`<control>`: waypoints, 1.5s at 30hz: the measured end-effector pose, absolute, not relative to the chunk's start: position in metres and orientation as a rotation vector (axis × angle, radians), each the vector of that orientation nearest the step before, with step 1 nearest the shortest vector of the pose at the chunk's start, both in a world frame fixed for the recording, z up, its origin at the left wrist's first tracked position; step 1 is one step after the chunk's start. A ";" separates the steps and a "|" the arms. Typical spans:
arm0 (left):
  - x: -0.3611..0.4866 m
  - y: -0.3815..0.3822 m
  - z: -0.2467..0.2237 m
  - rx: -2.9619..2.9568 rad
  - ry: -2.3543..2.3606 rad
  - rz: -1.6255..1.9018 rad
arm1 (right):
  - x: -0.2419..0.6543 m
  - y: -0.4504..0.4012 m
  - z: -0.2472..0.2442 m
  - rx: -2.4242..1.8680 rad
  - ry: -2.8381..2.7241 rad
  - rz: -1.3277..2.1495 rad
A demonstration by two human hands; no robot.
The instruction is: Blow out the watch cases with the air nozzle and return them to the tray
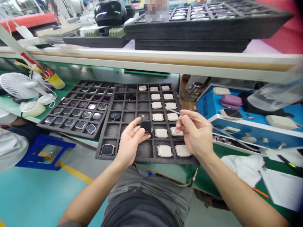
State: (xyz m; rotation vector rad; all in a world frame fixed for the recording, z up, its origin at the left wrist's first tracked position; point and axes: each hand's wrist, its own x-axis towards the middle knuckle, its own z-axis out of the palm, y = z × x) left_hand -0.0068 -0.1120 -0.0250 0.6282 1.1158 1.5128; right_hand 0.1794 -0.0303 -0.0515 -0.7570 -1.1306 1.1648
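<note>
My left hand [130, 140] is closed on a black square watch case [146, 126], gripping its edges above the foam tray [145, 153]. A small flap or part with a reddish spot shows just behind the case, too small to name. My right hand [197, 134] pinches a slim suction pen [174, 111], its tip pointing left over the tray's right columns. From behind that hand a thin clear hose [227, 132] runs right along the blue box. Cream watch cases [161, 133] fill the right side of the tray; a dark-faced watch [108, 149] lies at the front left.
A second foam tray [71, 132] with several watches stands to the left, near a white fan [20, 83] and tape roll [33, 108]. On the right are a blue box [236, 124], a white cloth [246, 167] and paper [284, 186]. A shelf [151, 64] crosses overhead.
</note>
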 end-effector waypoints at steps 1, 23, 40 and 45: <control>-0.003 -0.113 -0.027 0.634 1.130 1.522 | 0.177 -0.028 -0.054 -0.762 -1.170 1.134; 0.043 -0.102 -0.038 0.676 1.250 1.531 | 0.181 -0.054 -0.067 -0.676 -1.317 1.018; 0.043 -0.103 -0.043 0.729 1.227 1.560 | 0.181 -0.054 -0.066 -0.716 -1.335 0.983; 0.042 -0.104 -0.043 0.746 1.237 1.549 | 0.181 -0.054 -0.067 -0.700 -1.337 0.983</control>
